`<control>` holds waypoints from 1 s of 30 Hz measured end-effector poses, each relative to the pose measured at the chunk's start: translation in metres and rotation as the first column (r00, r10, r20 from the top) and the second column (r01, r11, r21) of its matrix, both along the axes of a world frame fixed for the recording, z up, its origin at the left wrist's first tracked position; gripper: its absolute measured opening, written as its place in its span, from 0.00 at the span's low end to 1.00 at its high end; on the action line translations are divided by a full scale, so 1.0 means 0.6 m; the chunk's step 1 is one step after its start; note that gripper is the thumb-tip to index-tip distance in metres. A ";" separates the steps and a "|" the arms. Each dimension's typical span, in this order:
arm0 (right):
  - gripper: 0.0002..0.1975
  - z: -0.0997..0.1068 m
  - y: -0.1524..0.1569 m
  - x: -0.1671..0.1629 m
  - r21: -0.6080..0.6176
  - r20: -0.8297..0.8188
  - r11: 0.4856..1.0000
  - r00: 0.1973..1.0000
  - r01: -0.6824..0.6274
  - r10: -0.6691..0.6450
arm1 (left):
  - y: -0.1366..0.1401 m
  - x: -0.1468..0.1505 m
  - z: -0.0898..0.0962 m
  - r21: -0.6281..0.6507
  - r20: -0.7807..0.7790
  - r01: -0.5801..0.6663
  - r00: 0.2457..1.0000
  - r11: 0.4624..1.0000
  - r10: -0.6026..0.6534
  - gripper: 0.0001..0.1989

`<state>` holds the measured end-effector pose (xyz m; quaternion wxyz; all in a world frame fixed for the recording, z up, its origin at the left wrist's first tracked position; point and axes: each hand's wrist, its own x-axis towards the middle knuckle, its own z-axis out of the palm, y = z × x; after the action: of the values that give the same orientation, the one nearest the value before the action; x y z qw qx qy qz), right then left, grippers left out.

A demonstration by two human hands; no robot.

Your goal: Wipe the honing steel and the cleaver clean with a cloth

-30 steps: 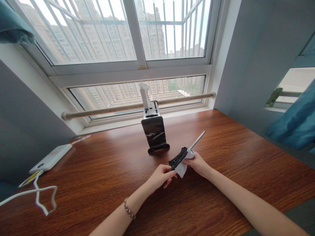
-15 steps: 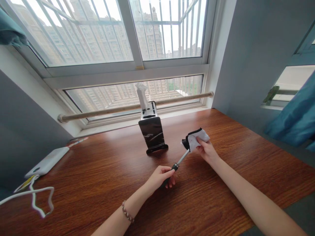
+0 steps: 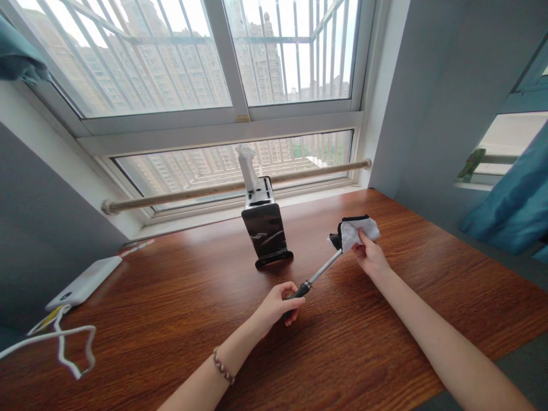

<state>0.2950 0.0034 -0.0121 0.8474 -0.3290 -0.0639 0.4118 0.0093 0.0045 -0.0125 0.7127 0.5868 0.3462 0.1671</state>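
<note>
My left hand (image 3: 280,302) is closed around the black handle of a black-handled metal rod (image 3: 325,268). The rod slants up and to the right, its silver shaft bare near the handle. My right hand (image 3: 370,254) pinches a white cloth (image 3: 353,231) with black edging, folded about the far part of the shaft. The cloth hides the rod's tip, so its exact kind cannot be made out. Both hands are held above the brown wooden table (image 3: 192,297).
A black slotted stand (image 3: 265,234) with a pale, plastic-looking piece (image 3: 247,165) rising from it stands at the back middle. On the left lie a white power bank-like device (image 3: 88,279) and a white cable (image 3: 60,348). A barred window (image 3: 240,120) is behind the table.
My right hand and the cloth have slid up and to the right along the shaft, baring more of the metal. My left hand has barely moved.
</note>
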 end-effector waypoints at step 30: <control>0.17 -0.020 -0.006 -0.021 -0.109 0.320 0.991 0.947 0.078 -0.040 | 0.013 -0.016 0.018 -0.115 0.060 0.071 0.996 0.991 -0.065 0.13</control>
<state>0.2825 -0.0002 -0.0242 0.8167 -0.4431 -0.1643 0.3312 -0.0004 0.0126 -0.0016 0.7604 0.5507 0.3152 0.1385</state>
